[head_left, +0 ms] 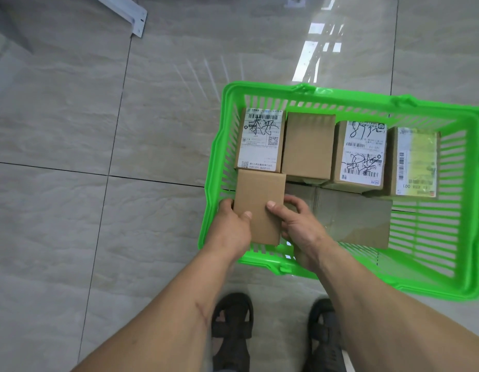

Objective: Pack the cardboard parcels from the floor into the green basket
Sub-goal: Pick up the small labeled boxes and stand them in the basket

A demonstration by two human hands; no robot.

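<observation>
A green basket (340, 99) stands on the tiled floor. Along its far side sits a row of several cardboard parcels: a labelled one (259, 139), a plain one (308, 146), another labelled one (361, 154) and one with a yellow label (415, 162). A flat parcel (353, 218) lies at the bottom, nearer me. Both hands hold a plain brown parcel (259, 202) over the basket's near left corner. My left hand (233, 226) grips its left edge, thumb on top. My right hand (297, 224) grips its right edge.
My two sandalled feet (233, 331) stand just in front of the basket. A white metal bracket (125, 12) lies on the floor at the far left. Glossy grey tiles stretch to the left of the basket.
</observation>
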